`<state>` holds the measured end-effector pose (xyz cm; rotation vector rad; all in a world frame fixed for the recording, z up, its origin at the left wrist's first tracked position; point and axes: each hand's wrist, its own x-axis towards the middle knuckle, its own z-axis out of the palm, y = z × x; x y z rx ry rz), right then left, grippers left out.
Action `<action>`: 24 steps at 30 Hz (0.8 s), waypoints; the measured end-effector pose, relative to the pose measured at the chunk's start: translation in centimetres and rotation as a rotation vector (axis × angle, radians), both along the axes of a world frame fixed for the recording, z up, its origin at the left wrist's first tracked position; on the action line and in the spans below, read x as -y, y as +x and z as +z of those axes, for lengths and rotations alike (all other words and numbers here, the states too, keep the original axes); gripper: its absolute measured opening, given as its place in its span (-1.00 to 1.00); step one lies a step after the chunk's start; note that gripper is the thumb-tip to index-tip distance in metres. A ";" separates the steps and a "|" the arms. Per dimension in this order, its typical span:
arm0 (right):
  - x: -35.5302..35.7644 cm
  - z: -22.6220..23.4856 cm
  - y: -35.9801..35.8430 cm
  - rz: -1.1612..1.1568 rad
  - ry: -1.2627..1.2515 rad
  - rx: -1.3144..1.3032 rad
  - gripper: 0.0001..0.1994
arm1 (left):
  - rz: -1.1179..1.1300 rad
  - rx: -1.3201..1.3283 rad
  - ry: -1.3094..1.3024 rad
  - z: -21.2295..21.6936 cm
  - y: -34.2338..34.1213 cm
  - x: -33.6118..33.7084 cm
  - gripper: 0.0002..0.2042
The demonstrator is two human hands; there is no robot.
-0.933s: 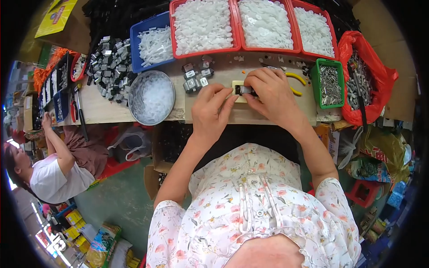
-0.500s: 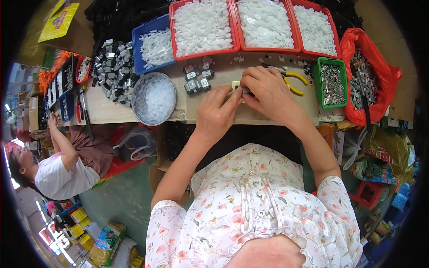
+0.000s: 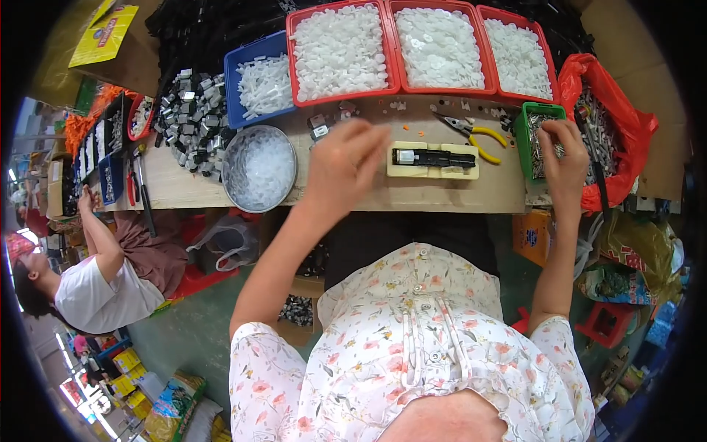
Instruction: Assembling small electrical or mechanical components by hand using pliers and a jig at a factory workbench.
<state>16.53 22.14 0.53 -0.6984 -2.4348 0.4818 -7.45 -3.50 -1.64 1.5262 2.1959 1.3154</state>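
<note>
A black oblong part [image 3: 433,157] lies in a cream jig block [image 3: 432,170] on the wooden bench [image 3: 412,197], with neither hand on it. My left hand [image 3: 343,163], blurred by motion, hovers left of the jig, above a few small black and white parts [image 3: 321,127]; I cannot tell whether it holds anything. My right hand [image 3: 563,151] reaches into the green bin of small metal pieces [image 3: 536,136], fingers curled down among them.
Three red trays of white parts [image 3: 439,48], a blue tray [image 3: 258,82], a round metal bowl of clear pieces [image 3: 259,168] and a heap of black blocks [image 3: 193,121] line the bench. Yellow-handled pliers [image 3: 475,132] lie beside the jig. A red bag [image 3: 615,140] hangs right. Another person [image 3: 96,276] sits at left.
Both hands have left the jig: the left moved left and up, the right swung out to the green bin. The black part now lies uncovered in the jig.
</note>
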 end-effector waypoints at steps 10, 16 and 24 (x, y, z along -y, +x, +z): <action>-2.5 -2.1 1.8 -0.114 0.083 0.264 -0.87 | 0.001 -0.479 -0.056 1.1 -7.5 -5.8 -0.90; -3.3 -2.6 1.7 -0.127 0.007 0.161 -0.87 | -0.092 -0.521 -0.113 1.5 -8.0 -6.9 -0.93; -3.4 -2.9 1.4 -0.134 -0.042 0.072 -0.90 | -0.041 -0.415 -0.012 3.3 -7.7 -6.5 -0.93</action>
